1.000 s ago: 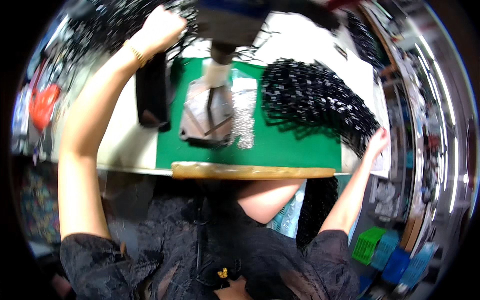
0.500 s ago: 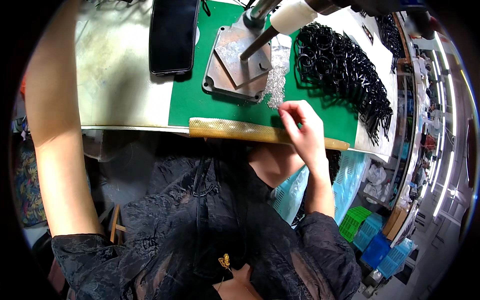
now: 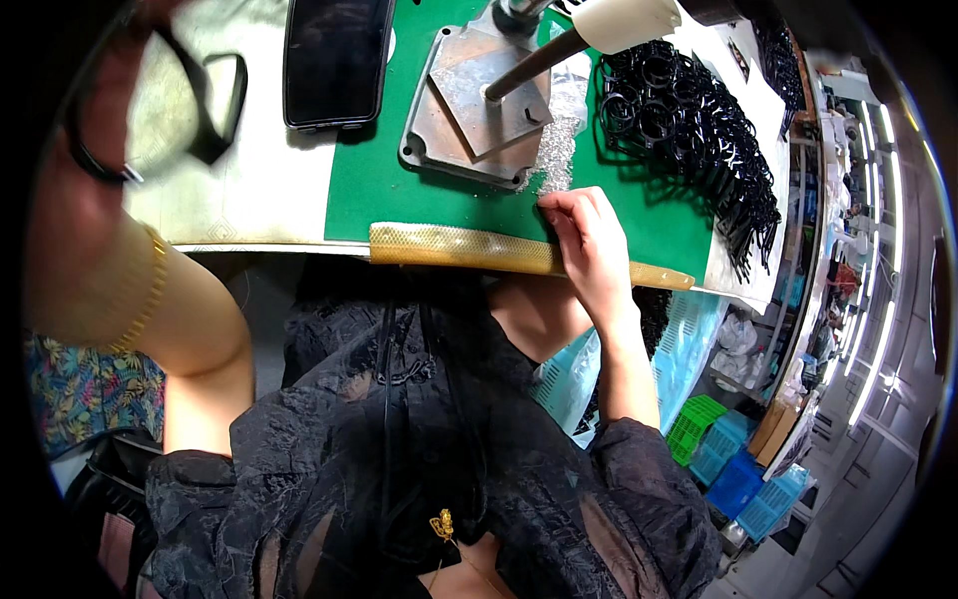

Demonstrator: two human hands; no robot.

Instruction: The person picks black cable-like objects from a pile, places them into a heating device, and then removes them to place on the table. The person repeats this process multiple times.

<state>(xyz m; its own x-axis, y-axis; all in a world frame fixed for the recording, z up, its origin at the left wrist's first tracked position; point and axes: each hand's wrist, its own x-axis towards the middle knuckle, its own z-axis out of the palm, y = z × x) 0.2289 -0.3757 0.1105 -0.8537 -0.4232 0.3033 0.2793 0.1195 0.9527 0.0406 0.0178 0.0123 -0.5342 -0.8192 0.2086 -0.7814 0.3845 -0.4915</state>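
My left hand [image 3: 85,140], raised at the far left and blurred, is closed on a black eyeglass frame [image 3: 212,147]. Its fingers are partly lost in the dark rim of the picture. Over the green mat my right hand [image 3: 594,235] has thumb and fingers pinched together; whatever lies between the tips is too small to make out. Those fingertips are at the near end of a heap of tiny silver metal pieces [image 3: 556,165]. Beside the heap stands a metal fixture [image 3: 424,135] with a square plate and a slanting rod [image 3: 534,65].
A black phone [image 3: 337,65] lies left of the fixture. Many black eyeglass frames [image 3: 689,130] are piled at the right. A yellowish padded strip [image 3: 459,245] runs along the table's front edge. Plastic crates [image 3: 694,429] stand on the floor at lower right.
My left hand has come back into view at the upper left, bringing the black eyeglass frame. My right fingers have closed together and moved slightly left to the silver pieces.
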